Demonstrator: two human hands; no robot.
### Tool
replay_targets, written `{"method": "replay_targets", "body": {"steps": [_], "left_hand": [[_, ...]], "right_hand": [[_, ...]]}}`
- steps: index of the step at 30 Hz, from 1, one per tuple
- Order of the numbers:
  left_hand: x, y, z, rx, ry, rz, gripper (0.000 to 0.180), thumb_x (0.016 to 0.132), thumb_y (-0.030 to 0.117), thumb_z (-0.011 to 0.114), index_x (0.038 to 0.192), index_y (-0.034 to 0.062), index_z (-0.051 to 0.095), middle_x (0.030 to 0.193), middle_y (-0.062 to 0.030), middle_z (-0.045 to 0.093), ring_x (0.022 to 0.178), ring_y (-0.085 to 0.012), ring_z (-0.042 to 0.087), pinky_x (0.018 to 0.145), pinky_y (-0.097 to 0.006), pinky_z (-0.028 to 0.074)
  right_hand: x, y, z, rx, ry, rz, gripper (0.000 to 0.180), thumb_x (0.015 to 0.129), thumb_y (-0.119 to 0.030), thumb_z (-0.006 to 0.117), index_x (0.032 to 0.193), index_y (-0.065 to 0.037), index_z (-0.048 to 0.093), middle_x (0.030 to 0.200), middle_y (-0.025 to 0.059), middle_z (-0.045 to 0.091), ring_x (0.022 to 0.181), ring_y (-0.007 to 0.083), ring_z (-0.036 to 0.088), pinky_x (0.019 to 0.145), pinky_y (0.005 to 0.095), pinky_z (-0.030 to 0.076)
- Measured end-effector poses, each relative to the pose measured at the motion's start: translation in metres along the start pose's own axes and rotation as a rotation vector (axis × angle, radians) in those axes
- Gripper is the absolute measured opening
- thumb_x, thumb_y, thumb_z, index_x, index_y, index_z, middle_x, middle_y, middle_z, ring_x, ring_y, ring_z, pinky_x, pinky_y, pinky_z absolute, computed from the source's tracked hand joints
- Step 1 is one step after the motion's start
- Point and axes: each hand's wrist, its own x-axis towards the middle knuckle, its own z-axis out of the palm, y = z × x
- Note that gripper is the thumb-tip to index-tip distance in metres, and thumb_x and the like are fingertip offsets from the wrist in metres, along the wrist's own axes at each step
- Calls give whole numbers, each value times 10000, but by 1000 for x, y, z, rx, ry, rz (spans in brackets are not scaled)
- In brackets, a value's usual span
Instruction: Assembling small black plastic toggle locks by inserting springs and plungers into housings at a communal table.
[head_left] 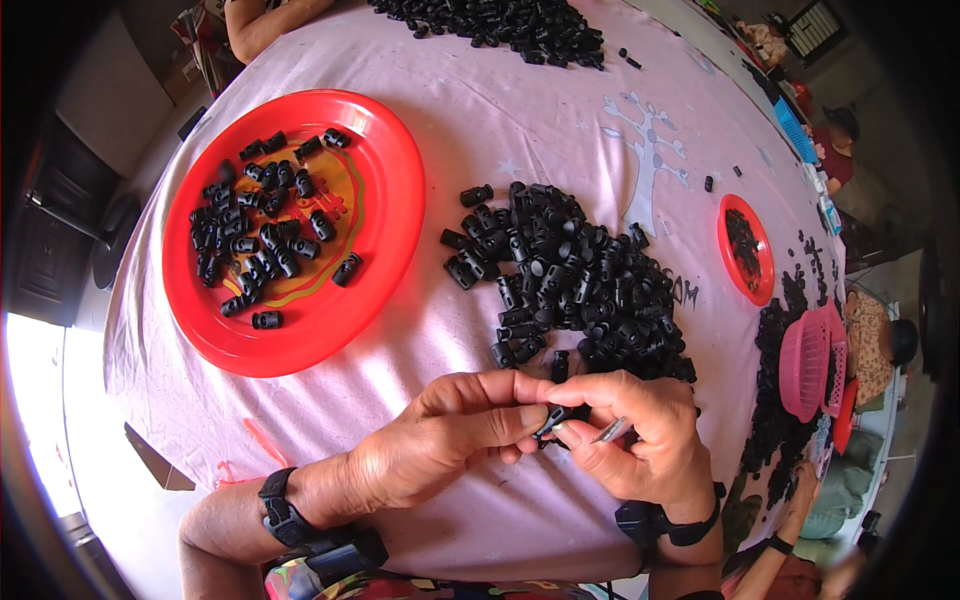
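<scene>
My left hand (440, 440) and my right hand (640, 435) meet low in the middle of the view, both pinching one small black plastic cord-lock piece (553, 418) between thumbs and fingertips. A thin grey metal part (610, 431) also sticks out between my right fingers. Just beyond my hands lies a heap of loose black plastic pieces (570, 275) on the pink tablecloth (480, 110). To the left sits a big red plate (390, 215) holding several finished black pieces (262, 230). Both wrists wear black straps.
A second heap of black pieces (500, 20) lies at the far edge. A small red plate (745, 250), a pink basket (812, 362) and more black pieces stand at the right. Another person's arm (265, 22) rests at the top left; other people sit at the right.
</scene>
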Motion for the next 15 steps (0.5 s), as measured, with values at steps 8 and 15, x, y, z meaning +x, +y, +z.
{"method": "replay_targets", "body": {"steps": [8, 15], "left_hand": [[0, 1, 8, 105, -17, 137, 305, 931, 88, 565, 1219, -14, 550, 1122, -89, 638, 1021, -110, 576, 923, -248, 439], [-2, 5, 10, 172, -45, 144, 306, 950, 66, 535, 1241, -30, 538, 1140, -48, 607, 1062, -86, 534, 946, -223, 413]], "right_hand": [[1, -2, -1, -50, 14, 3, 358, 750, 43, 681, 1094, -9, 599, 878, 110, 680, 678, 157, 682, 573, 250, 556], [0, -2, 2, -93, 60, 19, 275, 742, 39, 693, 998, -23, 615, 807, 87, 680, 597, 132, 661, 503, 235, 510]]}}
